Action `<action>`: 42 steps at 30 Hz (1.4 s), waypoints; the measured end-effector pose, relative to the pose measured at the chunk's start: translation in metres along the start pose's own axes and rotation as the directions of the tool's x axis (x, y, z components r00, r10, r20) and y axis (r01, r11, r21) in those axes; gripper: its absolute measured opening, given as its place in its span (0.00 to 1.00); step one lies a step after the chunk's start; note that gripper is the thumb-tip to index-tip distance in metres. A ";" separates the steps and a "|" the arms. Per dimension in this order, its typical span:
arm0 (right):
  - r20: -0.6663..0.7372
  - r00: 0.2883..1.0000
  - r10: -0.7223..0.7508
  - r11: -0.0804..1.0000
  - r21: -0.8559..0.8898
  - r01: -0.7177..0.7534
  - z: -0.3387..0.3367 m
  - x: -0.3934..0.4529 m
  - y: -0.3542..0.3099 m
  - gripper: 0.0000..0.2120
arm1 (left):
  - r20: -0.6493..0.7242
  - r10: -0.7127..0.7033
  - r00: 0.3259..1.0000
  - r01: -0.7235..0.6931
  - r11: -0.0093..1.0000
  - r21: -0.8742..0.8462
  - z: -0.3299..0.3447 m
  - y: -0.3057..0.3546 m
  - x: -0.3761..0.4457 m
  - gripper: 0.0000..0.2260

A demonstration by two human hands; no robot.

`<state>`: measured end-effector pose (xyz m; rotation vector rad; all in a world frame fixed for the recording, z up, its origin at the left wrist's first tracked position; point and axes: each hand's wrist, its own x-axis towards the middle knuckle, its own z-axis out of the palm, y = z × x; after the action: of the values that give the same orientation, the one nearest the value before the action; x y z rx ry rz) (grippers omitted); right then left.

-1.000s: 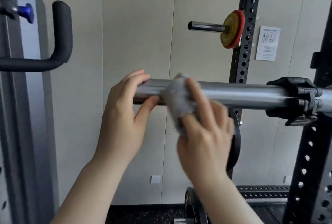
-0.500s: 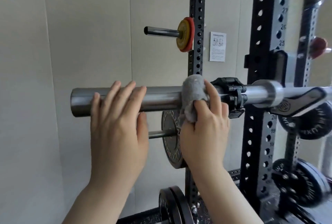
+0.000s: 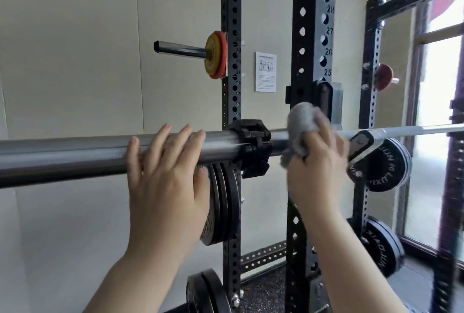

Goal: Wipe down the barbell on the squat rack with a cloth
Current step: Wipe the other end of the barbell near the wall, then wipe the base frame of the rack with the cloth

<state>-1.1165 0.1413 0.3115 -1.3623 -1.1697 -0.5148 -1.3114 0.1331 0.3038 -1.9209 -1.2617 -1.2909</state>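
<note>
A pale panelled wall (image 3: 75,49) fills the background, its seams running vertically. A white notice (image 3: 266,71) is stuck to it, the print too small to read. Right of the notice stands a tall window (image 3: 437,137) with a dark frame, letting in bright daylight. Below the notice, the floor (image 3: 266,290) is dark and speckled, perhaps rubber matting. Black plates (image 3: 221,202) hang below and left of the notice.
</note>
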 end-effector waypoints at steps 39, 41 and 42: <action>-0.144 0.464 0.874 0.214 -0.743 -0.634 -0.544 -0.463 -0.007 0.20 | 0.351 0.925 0.146 0.116 0.336 -0.935 -0.149 0.361 -0.402 0.15; -0.185 0.453 0.872 0.176 -0.745 -0.643 -0.598 -0.493 -0.027 0.20 | 0.305 0.945 0.121 0.121 0.290 -0.949 -0.196 0.390 -0.435 0.15; -0.194 0.443 0.875 0.158 -0.751 -0.641 -0.625 -0.508 -0.037 0.20 | 0.287 0.950 0.120 0.128 0.272 -0.954 -0.220 0.404 -0.452 0.15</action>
<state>-1.1373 -0.6084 0.0145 -2.6342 -0.2048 0.0486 -1.1024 -0.4099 0.0248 -3.7082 0.3100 -0.0450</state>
